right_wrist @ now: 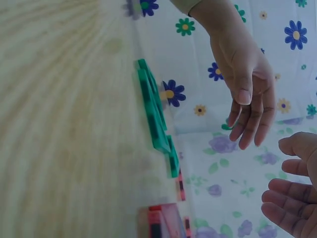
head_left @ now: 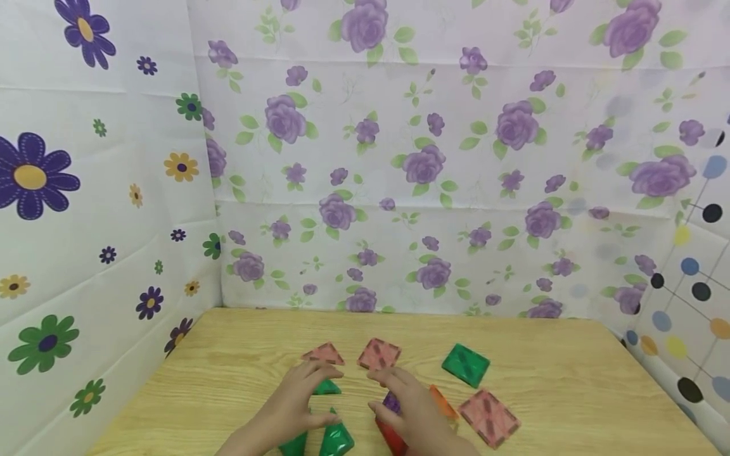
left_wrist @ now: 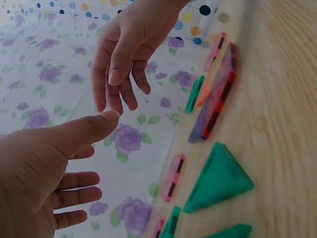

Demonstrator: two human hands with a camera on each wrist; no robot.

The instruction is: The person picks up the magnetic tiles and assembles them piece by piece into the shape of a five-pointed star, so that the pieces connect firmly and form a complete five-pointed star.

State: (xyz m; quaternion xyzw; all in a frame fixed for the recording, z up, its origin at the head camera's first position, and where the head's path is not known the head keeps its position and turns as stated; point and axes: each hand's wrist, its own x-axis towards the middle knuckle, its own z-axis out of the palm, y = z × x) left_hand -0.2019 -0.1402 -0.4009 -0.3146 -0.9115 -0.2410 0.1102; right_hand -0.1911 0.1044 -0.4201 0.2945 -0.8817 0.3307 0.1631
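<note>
My left hand (head_left: 293, 402) hovers over the table's near side, fingers relaxed and holding nothing. Green triangular magnetic tiles (head_left: 338, 438) lie beneath and beside it. Facing it, my right hand (head_left: 416, 408) is also loose and free of any tile. Below the right hand are a red tile (head_left: 390, 437) and a purple tile (head_left: 391, 401), partly hidden by it. An orange tile (head_left: 445, 403) shows just to its right. In the left wrist view, both hands appear above the tiles, with a green triangle tile (left_wrist: 218, 181) nearby.
A pink triangle tile (head_left: 326, 353) and a pink square tile (head_left: 377, 353) lie beyond the hands. At the right are a green square tile (head_left: 466, 365) and another pink square tile (head_left: 489, 417). Flowered cloth (head_left: 399, 190) hangs behind the wooden table (head_left: 570, 380).
</note>
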